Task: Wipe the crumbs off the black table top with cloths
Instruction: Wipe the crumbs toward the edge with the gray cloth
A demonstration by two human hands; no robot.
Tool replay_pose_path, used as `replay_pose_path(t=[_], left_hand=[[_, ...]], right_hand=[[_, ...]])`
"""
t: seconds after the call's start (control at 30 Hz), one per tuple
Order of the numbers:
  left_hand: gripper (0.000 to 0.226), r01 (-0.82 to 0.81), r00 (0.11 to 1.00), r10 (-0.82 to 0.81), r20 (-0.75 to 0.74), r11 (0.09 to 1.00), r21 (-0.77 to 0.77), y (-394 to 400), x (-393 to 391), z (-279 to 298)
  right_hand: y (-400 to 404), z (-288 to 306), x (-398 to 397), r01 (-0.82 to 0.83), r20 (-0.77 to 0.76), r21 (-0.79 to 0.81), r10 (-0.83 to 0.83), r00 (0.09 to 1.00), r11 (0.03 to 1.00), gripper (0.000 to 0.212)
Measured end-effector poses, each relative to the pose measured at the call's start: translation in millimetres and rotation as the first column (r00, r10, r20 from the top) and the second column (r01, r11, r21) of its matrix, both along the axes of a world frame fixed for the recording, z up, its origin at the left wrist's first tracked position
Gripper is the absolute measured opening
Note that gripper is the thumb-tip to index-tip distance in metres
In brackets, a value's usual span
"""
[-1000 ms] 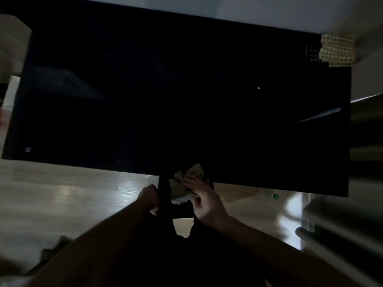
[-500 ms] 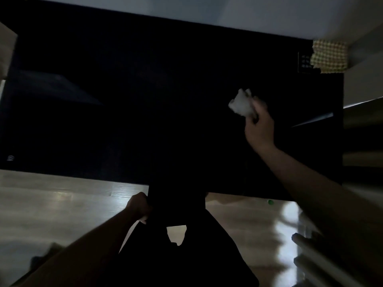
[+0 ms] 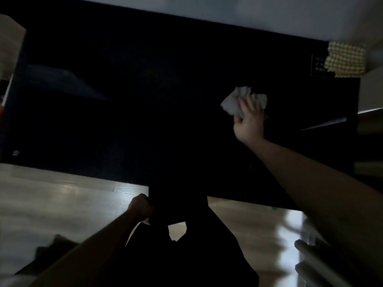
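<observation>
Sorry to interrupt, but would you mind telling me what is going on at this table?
A person is wiping a black table top. The right hand presses a crumpled pale cloth onto the far right part of it. The left hand is closed on something dark at the near edge; what it is cannot be made out.

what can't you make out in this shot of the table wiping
Head view only, very dark:
- Crumbs on the black table top: none can be made out in the dim light.
- Left hand: fingers hidden behind dark fabric, what it grips is unclear.
- Pale cloth: partly covered by the right hand.
- Label by the yellow textured cloth: too small.
</observation>
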State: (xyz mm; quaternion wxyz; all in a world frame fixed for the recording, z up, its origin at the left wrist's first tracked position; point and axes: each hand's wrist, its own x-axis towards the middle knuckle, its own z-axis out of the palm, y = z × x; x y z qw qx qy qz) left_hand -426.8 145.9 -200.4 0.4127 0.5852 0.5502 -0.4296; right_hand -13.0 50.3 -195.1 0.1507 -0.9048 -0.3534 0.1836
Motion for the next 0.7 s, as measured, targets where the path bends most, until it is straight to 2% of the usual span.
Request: replay_pose_path(t=[0.13, 0.2, 0.27, 0.33, 0.4, 0.5, 0.57, 0.67, 0.7], left_hand=[[0.01, 0.025, 1.0, -0.025, -0.004, 1.0, 0.007, -0.2, 0.2, 6.1], [0.02, 0.072, 0.997, -0.072, -0.02, 0.997, -0.017, 1.4, -3.2, 3.3], [0.011, 0.083, 0.996, -0.082, -0.02, 0.996, 0.023, 1.6, -7.2, -0.9], [0.03, 0.042, 0.999, -0.042, -0.003, 0.997, 0.067, 1.6, -14.1, -14.1], [0.037, 0.066, 0.997, -0.068, 0.021, 0.994, 0.085, 0.7, -14.9, -11.3], [0.034, 0.095, 0.993, -0.1, 0.057, 0.991, 0.089, -0.8, -16.2, -0.7], [0.03, 0.102, 0.992, -0.107, 0.066, 0.992, 0.076, 1.3, -21.4, -2.0], [0.014, 0.139, 0.989, -0.141, 0.053, 0.989, 0.048, 6.5, -28.0, 2.9], [0.021, 0.137, 0.989, -0.139, 0.048, 0.99, 0.04, 9.2, -31.5, 3.0]], right_hand=[[-12.3, 13.2, -99.1, -0.108, -0.113, 0.158, 0.127, 0.985, 0.982, 0.057], [-22.8, 16.4, -147.0, -0.174, -0.167, 0.189, 0.206, 0.964, 0.967, 0.061], [-32.8, 15.7, -193.4, -0.231, -0.215, 0.2, 0.273, 0.938, 0.952, 0.063], [-44.8, 14.3, -238.6, -0.272, -0.271, 0.204, 0.321, 0.907, 0.94, 0.067], [-58.8, 16.4, -277.7, -0.29, -0.358, 0.198, 0.345, 0.868, 0.936, 0.07], [-76.0, 31.1, -311.6, -0.2, -0.534, 0.22, 0.289, 0.794, 0.955, 0.062], [-82.0, 40.2, -314.3, -0.11, -0.591, 0.219, 0.222, 0.775, 0.969, 0.058], [-74.7, 54.5, -298.9, -0.025, -0.552, 0.269, 0.175, 0.815, 0.963, 0.063], [-68.4, 57.8, -289.1, 0.002, -0.54, 0.285, 0.158, 0.827, 0.959, 0.063]])
